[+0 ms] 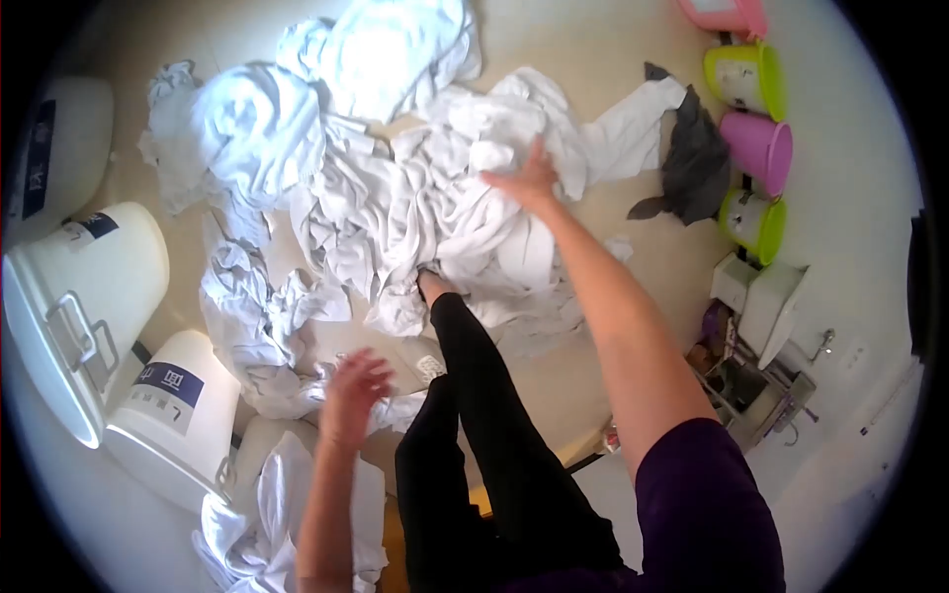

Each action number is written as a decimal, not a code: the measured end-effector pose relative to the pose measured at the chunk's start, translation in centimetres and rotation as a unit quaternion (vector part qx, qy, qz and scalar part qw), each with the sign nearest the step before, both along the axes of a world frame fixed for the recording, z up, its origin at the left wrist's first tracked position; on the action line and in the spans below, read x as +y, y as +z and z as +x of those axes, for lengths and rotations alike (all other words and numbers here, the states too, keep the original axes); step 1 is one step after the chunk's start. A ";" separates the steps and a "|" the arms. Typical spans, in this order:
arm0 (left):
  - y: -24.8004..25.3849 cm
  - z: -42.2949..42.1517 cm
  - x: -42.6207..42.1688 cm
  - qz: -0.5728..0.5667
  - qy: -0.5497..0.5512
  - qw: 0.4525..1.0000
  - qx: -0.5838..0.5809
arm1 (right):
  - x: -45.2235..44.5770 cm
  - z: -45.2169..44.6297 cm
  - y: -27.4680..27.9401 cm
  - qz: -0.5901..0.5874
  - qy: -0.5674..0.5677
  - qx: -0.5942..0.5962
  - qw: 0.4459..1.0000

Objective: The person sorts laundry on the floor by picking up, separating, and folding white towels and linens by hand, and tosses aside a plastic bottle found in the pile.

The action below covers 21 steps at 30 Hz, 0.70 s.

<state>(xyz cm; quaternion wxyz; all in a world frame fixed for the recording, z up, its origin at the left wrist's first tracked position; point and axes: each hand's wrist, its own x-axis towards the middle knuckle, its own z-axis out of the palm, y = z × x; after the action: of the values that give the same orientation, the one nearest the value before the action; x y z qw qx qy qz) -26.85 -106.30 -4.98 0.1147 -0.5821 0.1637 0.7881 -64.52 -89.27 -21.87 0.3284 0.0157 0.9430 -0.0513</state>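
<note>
My right hand (531, 182) reaches out over a large heap of white cloth (425, 198) on the floor. Its thumb and fingers are spread, and I cannot tell whether they touch the fabric. Lower down, my left hand (358, 393) hangs in the air with its fingers apart and a little blurred, holding nothing. Beneath it lie crumpled white cloths (259, 306) at the heap's left side. One of my feet (431, 285) is at the near edge of the heap, partly hidden by the fabric.
Two more white bundles (262, 124) lie farther off. Large white lidded bins (183, 395) with blue labels line the left. On the right are a dark grey cloth (695, 158), pink, green and purple buckets (759, 150), and a small sink (776, 311). More white cloth (277, 504) lies at lower left.
</note>
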 end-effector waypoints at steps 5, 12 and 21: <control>-1.8 6.5 9.6 0.077 0.002 0.996 -0.048 | 5.5 13.4 -9.3 -0.184 -0.117 -0.066 0.974; -0.9 8.4 8.3 0.147 0.253 0.949 -0.116 | 4.5 32.4 11.3 -0.343 -0.226 -0.176 0.895; 1.3 18.0 11.9 0.057 0.126 0.983 0.123 | 11.0 43.2 29.3 -0.417 -0.203 -0.281 0.840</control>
<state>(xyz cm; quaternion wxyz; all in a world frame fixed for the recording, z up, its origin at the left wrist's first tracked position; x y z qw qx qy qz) -8.80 -94.41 -3.67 0.0266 -0.4888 0.0568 0.8701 -21.31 -78.30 7.40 0.5367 0.0823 0.6755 -0.4988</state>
